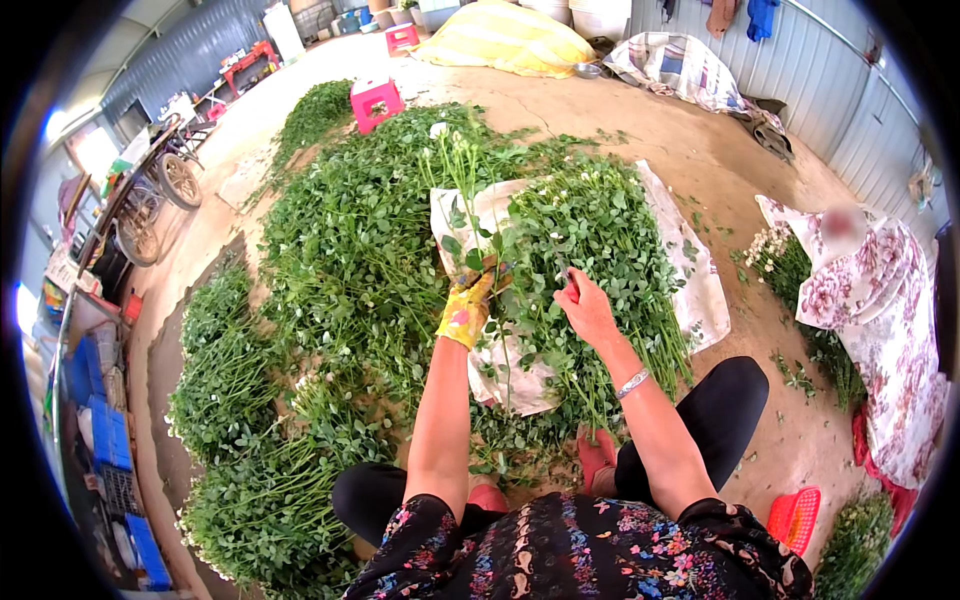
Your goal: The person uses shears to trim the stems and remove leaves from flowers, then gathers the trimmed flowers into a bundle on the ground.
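My left hand [471, 300], in a yellow patterned glove, grips a long green flower stem [474, 217] topped with white blooms and buds. The stem stands roughly upright, its lower end hanging below the glove. Bare apart from a bracelet at the wrist, my right hand [589, 304] is closed around a small red-handled cutting tool [573, 291]. A thin blade seems to point up and left from it; the exact kind is unclear. Beneath that hand lies a thick pile of leafy cut stems [600, 232] with white buds, resting on a pale sheet [679, 277].
More cut greenery [352, 247] covers the floor to the left. A pink stool [375, 103] stands beyond it. At right, floral cloth [877, 300] partly covers another flower bundle [802, 300]. A red plastic basket [795, 517] sits near my right side. A wheeled cart [150, 180] stands far left.
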`<state>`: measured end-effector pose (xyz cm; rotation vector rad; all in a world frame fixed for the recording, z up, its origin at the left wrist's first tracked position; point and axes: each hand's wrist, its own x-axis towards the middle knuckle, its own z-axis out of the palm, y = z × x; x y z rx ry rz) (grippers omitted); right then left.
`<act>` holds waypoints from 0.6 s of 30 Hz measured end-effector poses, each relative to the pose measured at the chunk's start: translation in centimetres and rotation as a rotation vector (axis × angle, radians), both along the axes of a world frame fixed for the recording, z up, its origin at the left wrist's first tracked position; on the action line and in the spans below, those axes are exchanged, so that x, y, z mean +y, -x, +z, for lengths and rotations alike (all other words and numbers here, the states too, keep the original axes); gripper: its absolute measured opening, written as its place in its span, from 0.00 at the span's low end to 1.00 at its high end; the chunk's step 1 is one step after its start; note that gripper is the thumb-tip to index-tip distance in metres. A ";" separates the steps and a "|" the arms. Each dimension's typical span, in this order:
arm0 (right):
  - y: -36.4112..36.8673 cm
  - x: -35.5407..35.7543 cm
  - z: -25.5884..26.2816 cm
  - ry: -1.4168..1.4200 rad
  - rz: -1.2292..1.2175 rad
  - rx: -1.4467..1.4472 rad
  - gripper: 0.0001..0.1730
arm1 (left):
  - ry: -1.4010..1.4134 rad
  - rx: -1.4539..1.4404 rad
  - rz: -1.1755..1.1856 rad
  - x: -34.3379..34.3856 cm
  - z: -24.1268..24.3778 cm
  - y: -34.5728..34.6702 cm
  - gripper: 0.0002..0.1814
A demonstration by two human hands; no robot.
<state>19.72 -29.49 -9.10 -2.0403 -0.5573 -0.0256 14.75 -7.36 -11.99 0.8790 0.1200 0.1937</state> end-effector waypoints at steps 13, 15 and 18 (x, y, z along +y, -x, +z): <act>3.4 2.8 5.7 0.515 0.151 -0.194 0.14 | 0.014 -0.110 0.098 0.5 1.5 1.1 0.18; 3.5 3.0 4.9 0.554 0.160 -0.161 0.15 | -0.004 -0.074 0.108 0.1 1.9 1.6 0.16; 3.8 3.3 4.7 0.626 0.197 -0.123 0.17 | -0.095 -0.028 0.110 -0.2 2.6 2.3 0.16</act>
